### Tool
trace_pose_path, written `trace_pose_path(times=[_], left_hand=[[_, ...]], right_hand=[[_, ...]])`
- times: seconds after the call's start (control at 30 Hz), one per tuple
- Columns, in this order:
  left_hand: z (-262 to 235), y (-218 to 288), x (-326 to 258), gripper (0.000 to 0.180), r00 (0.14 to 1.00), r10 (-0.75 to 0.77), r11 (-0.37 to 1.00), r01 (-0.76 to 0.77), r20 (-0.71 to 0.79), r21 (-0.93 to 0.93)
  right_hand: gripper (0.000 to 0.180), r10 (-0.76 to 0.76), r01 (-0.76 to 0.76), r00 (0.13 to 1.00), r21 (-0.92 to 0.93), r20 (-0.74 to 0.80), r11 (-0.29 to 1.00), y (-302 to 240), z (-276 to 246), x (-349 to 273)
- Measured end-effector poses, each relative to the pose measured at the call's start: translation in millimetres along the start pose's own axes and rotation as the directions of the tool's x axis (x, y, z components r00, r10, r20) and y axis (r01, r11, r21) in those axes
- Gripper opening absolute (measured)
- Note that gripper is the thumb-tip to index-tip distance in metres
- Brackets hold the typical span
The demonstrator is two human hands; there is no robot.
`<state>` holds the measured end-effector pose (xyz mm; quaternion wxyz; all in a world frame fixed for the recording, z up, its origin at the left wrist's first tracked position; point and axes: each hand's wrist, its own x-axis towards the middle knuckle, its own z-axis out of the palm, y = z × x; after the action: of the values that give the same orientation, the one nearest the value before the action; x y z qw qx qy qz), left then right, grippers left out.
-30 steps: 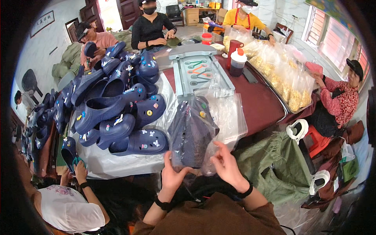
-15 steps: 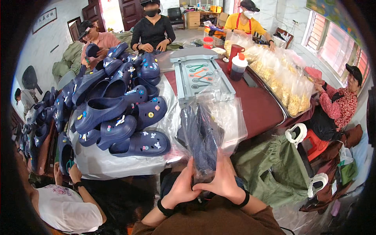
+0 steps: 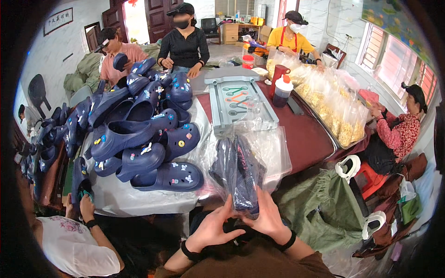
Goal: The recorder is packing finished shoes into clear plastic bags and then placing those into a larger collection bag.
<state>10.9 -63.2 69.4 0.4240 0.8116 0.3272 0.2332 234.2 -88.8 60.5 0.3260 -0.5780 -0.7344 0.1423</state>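
Left hand (image 3: 218, 224), thumb spread, and right hand (image 3: 268, 217) (pinching? can't tell from where I stand) flank clear plastic bag (image 3: 243, 187) of navy foam clogs (image 3: 224, 160), near edge of maroon-covered desk (image 3: 308, 143); grey plastic tray (image 3: 219, 105) beyond.

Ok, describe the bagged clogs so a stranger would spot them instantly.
Find the big maroon-topped table, with loose navy clogs heaped on its left. At its near edge, the bagged clogs have their near end between the left hand and right hand. Unlike the heap, they're inside clear plastic.
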Motion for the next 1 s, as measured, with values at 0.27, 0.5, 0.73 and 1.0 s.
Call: trace_pose_path(times=[0.27,0.5,0.73,1.0], left_hand=[[16,16,4,0.126,0.984,0.179,0.978,-0.180,0.016,0.104],[1,16,6,0.120,0.956,0.290,0.956,-0.291,0.041,0.027],[1,24,2,0.112,0.962,0.261,0.965,-0.258,0.079,-0.050],[-2,39,10,0.087,0.915,0.381,0.924,-0.382,0.133,-0.014]], right_hand=[[0.121,0.265,-0.270,0.963,-0.207,-0.049,0.941,-22,-5,6],[0.087,0.155,-0.157,0.969,0.003,-0.190,0.988,4,6,-6],[0.098,0.049,-0.052,0.996,-0.040,-0.077,0.998,-4,5,-6],[0.091,0.054,-0.015,0.945,0.120,-0.324,0.993,11,1,-13]])
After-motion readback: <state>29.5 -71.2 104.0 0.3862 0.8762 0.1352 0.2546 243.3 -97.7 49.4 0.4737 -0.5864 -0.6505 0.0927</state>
